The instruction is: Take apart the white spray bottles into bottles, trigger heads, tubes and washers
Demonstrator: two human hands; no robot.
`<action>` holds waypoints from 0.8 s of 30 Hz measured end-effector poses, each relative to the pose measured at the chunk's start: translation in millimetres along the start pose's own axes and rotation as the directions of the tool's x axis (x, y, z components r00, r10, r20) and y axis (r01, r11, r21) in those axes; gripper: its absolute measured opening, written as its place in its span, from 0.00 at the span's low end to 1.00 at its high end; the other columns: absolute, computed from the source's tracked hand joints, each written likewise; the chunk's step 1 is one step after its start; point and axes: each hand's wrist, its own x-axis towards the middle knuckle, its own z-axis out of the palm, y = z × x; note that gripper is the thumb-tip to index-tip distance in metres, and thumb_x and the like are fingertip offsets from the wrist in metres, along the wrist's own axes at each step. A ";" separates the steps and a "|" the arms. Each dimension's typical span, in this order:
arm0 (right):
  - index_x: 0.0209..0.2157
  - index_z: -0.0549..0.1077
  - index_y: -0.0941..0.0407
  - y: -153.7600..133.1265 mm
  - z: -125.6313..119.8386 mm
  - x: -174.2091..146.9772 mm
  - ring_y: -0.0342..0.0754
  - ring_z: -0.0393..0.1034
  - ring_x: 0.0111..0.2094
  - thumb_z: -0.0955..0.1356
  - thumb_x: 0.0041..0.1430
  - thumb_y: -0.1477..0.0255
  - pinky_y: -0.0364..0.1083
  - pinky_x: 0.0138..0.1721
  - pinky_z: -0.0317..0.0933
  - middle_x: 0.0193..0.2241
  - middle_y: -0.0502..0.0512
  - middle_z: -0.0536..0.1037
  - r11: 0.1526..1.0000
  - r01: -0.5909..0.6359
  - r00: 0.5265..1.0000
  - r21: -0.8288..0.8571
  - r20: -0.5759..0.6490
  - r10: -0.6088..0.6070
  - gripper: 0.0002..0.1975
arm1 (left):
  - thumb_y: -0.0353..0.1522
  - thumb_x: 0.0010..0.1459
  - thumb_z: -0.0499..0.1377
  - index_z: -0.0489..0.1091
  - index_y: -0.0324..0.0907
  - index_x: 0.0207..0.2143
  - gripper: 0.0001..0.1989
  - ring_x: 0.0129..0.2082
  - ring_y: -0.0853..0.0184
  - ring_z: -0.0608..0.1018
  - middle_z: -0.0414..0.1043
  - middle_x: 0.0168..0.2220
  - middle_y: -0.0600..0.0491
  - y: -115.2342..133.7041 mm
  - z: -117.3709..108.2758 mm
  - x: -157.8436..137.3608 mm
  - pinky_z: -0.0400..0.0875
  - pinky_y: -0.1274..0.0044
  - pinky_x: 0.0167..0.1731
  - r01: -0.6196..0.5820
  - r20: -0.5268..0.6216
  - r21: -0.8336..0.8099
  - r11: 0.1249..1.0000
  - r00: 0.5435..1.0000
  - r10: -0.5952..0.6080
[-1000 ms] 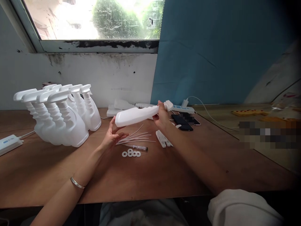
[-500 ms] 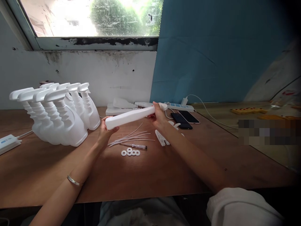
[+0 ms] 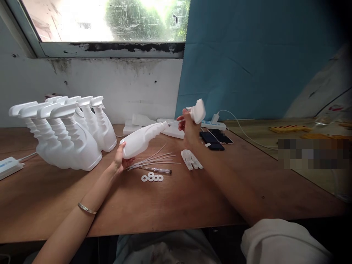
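Observation:
My left hand [image 3: 122, 158] grips the base of a white plastic bottle [image 3: 141, 139], tilted with its neck up and to the right. In my right hand [image 3: 189, 126] is a white trigger spray head [image 3: 198, 111], apart from the bottle neck. A thin dip tube [image 3: 176, 121] runs from the spray head's side to the bottle's mouth; my fingers partly hide it. Below the bottle lie several loose thin tubes [image 3: 154, 160], a screwdriver [image 3: 159, 170] with a clear handle, and several white ring washers [image 3: 151, 178].
Several white spray bottles [image 3: 74, 135] with heads on stand at the left. White trigger parts [image 3: 191, 160] lie near my right forearm. Behind are two phones [image 3: 211, 141], a power strip [image 3: 213, 125] and more white bottles [image 3: 137, 128]. A white adapter [image 3: 11, 168] sits far left.
The spray head has come away from the bottle neck, up and to the right in my right hand, baring the dip tube. The bottle's neck end has turned more upright.

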 end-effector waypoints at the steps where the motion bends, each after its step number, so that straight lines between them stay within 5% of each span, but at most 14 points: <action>1: 0.27 0.63 0.57 -3.6 -1.8 3.7 0.34 0.56 0.12 0.68 0.46 0.60 0.36 0.13 0.50 0.17 0.44 0.69 1.000 0.023 1.000 -0.001 -0.011 -0.023 0.15 | 0.40 0.55 0.52 0.65 0.38 0.39 0.16 0.13 0.71 0.70 0.67 0.19 0.54 0.6 -0.6 1.3 0.65 0.82 0.11 0.000 -0.035 -0.003 1.000 0.999 0.000; 5: 0.28 0.62 0.56 -19.1 -9.4 17.4 0.36 0.59 0.12 0.68 0.48 0.62 0.38 0.14 0.54 0.16 0.42 0.68 0.984 0.176 0.982 0.010 -0.075 -0.175 0.13 | 0.38 0.55 0.53 0.64 0.40 0.40 0.13 0.16 0.72 0.71 0.68 0.22 0.55 1.8 -3.4 6.7 0.68 0.81 0.15 -0.039 -0.136 0.003 0.999 0.990 0.039; 13: 0.26 0.60 0.51 -47.2 -18.6 19.8 0.41 0.57 0.17 0.65 0.54 0.64 0.44 0.19 0.55 0.17 0.44 0.62 0.891 0.429 0.896 -0.148 -0.054 -0.440 0.09 | 0.37 0.55 0.54 0.64 0.40 0.41 0.13 0.15 0.70 0.72 0.69 0.20 0.54 2.1 -13.1 16.0 0.67 0.81 0.14 -0.032 -0.139 0.042 0.999 0.990 0.037; 18: 0.31 0.59 0.50 -54.1 -17.8 11.1 0.45 0.61 0.24 0.63 0.56 0.62 0.46 0.25 0.57 0.25 0.49 0.65 0.807 0.498 0.862 -0.319 0.082 -0.500 0.09 | 0.34 0.55 0.54 0.64 0.37 0.39 0.10 0.17 0.70 0.73 0.69 0.21 0.53 3.8 -13.5 19.5 0.70 0.81 0.16 -0.044 -0.110 -0.009 0.999 0.993 0.043; 24: 0.40 0.54 0.51 -44.3 -16.2 7.4 0.45 0.63 0.33 0.64 0.54 0.69 0.47 0.33 0.61 0.36 0.51 0.64 0.719 0.564 0.826 -0.406 0.278 -0.490 0.14 | 0.24 0.55 0.52 0.64 0.34 0.35 0.05 0.33 0.67 0.78 0.72 0.32 0.45 5.6 -6.9 14.5 0.74 0.82 0.30 -0.063 -0.013 -0.047 0.997 0.998 0.063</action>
